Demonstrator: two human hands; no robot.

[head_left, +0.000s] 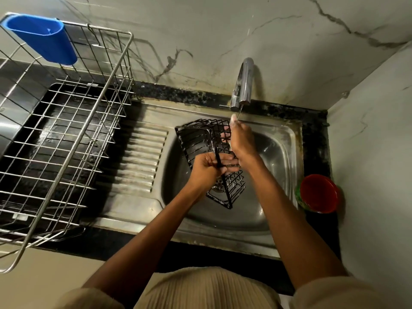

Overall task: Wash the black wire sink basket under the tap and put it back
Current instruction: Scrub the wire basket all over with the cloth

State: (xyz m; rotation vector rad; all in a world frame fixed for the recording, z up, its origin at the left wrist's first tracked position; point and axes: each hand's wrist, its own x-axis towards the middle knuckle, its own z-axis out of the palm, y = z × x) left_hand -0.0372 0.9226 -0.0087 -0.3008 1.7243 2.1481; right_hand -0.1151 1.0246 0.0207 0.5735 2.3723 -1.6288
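The black wire sink basket (196,139) is held tilted over the steel sink bowl (274,152), just below the chrome tap (244,83). My left hand (206,169) grips the basket's front rim, with the fingers curled round a wire. My right hand (242,141) is on the basket's far side, fingers reaching in among the wires, thumb up under the spout. A thin stream of water falls from the tap onto that thumb. The basket's lower end hangs over the drain (219,186).
A large steel wire dish rack (73,134) stands on the left counter with a blue plastic cup (42,39) hung on its back corner. A ribbed drainboard (140,157) adjoins the bowl. A red-lidded jar (318,194) sits at the right, next to the marble wall.
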